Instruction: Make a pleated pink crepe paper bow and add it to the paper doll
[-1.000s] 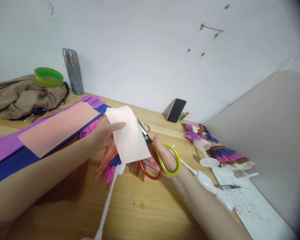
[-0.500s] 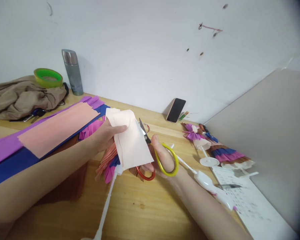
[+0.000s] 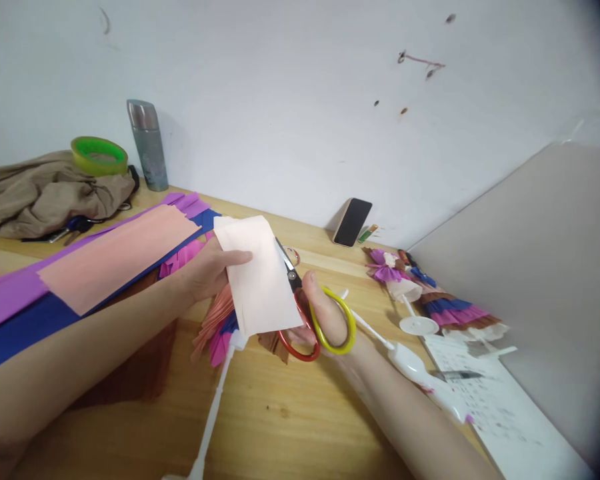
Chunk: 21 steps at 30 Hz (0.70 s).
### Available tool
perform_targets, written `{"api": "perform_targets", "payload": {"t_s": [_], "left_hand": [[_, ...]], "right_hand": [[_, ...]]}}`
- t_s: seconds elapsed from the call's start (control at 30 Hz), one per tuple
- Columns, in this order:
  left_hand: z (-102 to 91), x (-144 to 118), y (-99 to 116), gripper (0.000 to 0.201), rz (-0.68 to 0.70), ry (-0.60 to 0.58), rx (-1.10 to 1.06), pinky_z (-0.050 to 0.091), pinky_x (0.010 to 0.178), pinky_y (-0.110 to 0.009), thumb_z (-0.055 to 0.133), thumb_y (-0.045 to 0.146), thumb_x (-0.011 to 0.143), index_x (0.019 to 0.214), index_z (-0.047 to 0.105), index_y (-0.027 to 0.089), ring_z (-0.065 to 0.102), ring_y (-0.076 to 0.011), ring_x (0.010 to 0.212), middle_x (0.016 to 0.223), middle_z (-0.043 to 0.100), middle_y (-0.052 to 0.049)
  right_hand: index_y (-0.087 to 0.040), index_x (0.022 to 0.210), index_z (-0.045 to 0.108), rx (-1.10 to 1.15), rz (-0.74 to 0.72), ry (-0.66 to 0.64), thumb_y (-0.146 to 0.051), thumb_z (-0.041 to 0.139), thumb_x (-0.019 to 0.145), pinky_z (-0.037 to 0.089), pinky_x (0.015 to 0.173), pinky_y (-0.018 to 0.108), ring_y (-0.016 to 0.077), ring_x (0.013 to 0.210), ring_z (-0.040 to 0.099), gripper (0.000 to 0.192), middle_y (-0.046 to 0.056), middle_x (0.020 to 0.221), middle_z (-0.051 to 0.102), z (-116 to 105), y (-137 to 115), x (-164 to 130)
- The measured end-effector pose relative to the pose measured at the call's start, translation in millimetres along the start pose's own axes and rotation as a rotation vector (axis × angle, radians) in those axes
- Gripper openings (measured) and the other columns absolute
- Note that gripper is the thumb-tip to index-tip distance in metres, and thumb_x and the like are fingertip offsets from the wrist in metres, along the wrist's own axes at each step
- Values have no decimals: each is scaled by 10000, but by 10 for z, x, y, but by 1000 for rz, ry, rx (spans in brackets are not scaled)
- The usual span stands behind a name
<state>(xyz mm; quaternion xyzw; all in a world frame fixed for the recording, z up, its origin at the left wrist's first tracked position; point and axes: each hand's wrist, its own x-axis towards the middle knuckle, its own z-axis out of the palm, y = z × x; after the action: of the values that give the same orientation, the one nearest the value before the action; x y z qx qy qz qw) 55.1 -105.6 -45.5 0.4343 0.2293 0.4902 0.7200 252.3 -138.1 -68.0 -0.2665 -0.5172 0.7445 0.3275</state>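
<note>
- Left hand (image 3: pixel 207 270) is pinching a folded peach paper sheet (image 3: pixel 257 277), thumb on its face, holding it above the wooden table (image 3: pixel 290 427).
- Scissors (image 3: pixel 305 313) are meeting the sheet's right edge.
- Right hand (image 3: pixel 323 313) is gripping the scissors, fingers closed through the red and yellow handle loops.

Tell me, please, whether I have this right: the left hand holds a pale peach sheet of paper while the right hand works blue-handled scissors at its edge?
Not quite: the scissors have one red loop and one yellow loop, not blue handles. The rest stands: the left hand holds the pale peach paper sheet and the right hand works the scissors at its edge, as the head view shows.
</note>
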Motion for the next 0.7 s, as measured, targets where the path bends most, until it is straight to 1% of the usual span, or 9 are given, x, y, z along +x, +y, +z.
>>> {"api": "perform_targets", "payload": {"t_s": [0.07,0.13,0.23,0.33,0.4,0.47,0.57,0.63,0.7], "left_hand": [[-58,19,19,307,-68,-18,-55,558,772,-396,736,285,706,966,719,122,709,-295,804,903,763,-145],[-122,52,38,412,-113,-19,-146,558,803,-428,684,456,749,966,721,107,711,-327,859,940,757,-176],[-210,113,38,525,-118,43,-186,546,864,-454,602,600,783,942,716,113,700,-353,959,962,753,-185],[-290,162,-5,413,-155,148,-105,539,897,-439,658,516,783,899,710,122,696,-343,984,927,759,-170],[-332,175,-38,293,-160,223,-75,546,884,-413,725,388,752,890,706,130,707,-322,943,905,765,-147],[-354,172,-52,246,-138,263,-69,555,856,-394,751,292,728,914,701,138,717,-296,872,882,769,-121],[-333,147,-30,301,-132,236,-61,563,825,-413,734,284,749,996,689,118,720,-291,805,877,767,-132],[-293,130,-3,344,-129,198,-58,564,830,-434,717,282,770,1051,669,91,723,-308,828,905,763,-159],[-246,117,16,358,-82,173,-68,563,849,-437,711,245,779,1089,648,78,725,-312,861,934,760,-170]], "right_hand": [[-204,405,414,-21,-6,9,-848,419,754,236,307,222,61,223,255,732,-61,249,312,19,-13,-10],[-198,436,440,-54,-22,21,-809,453,780,264,316,216,63,245,278,701,-65,274,334,53,-35,-26],[-198,478,460,-92,-53,-1,-768,459,814,256,307,206,65,266,282,662,-72,305,341,97,-53,-44],[-197,517,472,-99,-32,-6,-759,426,837,233,292,205,62,264,258,648,-75,326,347,96,-27,-48],[-196,515,471,-110,1,3,-758,391,853,255,305,211,67,274,272,661,-67,328,354,73,6,-47],[-199,497,465,-117,0,6,-769,364,854,288,332,223,78,293,304,681,-55,329,359,46,34,-45],[-200,496,487,-112,-17,-38,-790,324,849,375,404,256,105,349,384,707,-35,364,391,18,35,-41],[-196,477,498,-110,-16,-108,-791,271,861,427,457,282,120,385,422,743,-19,386,407,11,12,-38],[-193,446,504,-107,-15,-155,-790,232,865,456,487,298,124,393,426,779,-4,387,415,13,-13,-37]]}}
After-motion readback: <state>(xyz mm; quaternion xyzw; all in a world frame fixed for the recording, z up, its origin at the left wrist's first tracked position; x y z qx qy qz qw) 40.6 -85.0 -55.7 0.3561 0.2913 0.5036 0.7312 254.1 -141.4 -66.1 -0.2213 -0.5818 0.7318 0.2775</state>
